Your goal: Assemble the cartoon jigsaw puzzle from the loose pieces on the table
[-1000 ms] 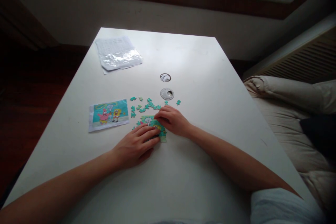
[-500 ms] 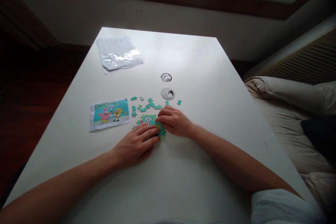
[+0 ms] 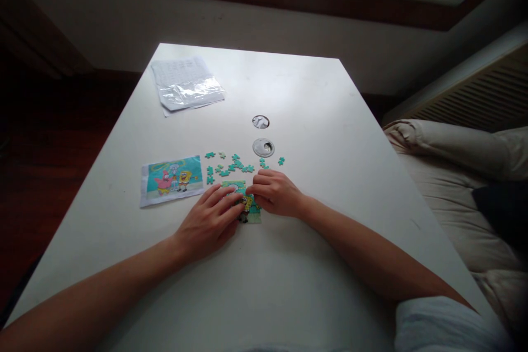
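A partly joined cartoon jigsaw puzzle [image 3: 250, 213] lies on the white table, showing a yellow figure and green background. My left hand [image 3: 212, 220] rests over its left part, fingers stretched out and laid flat, covering much of the picture. At the puzzle's upper right edge, my right hand [image 3: 274, 192] has its fingers curled and drawn together, the tips touching the puzzle. Whatever those fingertips may pinch is hidden. Just beyond both hands are several loose green puzzle pieces [image 3: 235, 165]. One lone piece [image 3: 281, 161] sits farther right.
Left of the pieces lies a picture sheet [image 3: 171, 181] with the cartoon scene. Papers in a clear plastic sleeve [image 3: 187, 88] are at the table's far left. Two round openings [image 3: 261, 122] and a grey cover [image 3: 263, 147] mark the table [image 3: 313, 104]. A beige sofa [image 3: 437, 176] stands right.
My left hand has slid slightly left and up, uncovering more of the puzzle's lower middle. My right hand has shifted slightly down and stays at the puzzle's right edge.
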`<state>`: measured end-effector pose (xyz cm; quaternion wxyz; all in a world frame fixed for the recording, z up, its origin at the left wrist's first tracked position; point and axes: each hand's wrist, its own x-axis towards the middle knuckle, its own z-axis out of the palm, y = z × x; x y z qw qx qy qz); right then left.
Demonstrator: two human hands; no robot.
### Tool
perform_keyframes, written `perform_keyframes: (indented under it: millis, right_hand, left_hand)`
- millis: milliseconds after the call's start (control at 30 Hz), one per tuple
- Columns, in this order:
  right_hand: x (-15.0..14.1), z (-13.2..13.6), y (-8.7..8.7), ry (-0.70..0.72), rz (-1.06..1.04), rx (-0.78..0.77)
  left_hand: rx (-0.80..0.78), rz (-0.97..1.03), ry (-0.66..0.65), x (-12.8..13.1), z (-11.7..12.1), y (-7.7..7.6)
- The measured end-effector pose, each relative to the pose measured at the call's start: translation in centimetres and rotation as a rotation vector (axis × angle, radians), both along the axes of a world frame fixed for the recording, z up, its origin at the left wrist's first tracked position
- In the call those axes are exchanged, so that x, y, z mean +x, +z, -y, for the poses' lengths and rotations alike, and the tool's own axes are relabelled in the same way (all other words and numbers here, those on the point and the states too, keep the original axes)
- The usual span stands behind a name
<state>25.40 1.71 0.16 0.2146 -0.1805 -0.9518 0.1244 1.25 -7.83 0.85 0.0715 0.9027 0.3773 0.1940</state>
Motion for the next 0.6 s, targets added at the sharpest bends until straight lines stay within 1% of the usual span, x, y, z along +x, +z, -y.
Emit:
perform_keyframes:
  millis: [300, 400, 600]
  right_hand:
    - [-0.14, -0.15, -0.11, -0.020, 0.026, -0.117]
    - [-0.16, -0.13, -0.06, -0.026, 0.032, -0.109]
    - [-0.22, 0.08, -0.17, -0.024, 0.055, -0.044]
  left_hand:
    - [-0.022, -0.025, -0.006, 0.00, 0.01, -0.15]
    - [-0.027, -0.031, -0.006, 0.10, 0.05, 0.02]
    - [-0.043, -0.024, 0.010, 0.30, 0.04, 0.18]
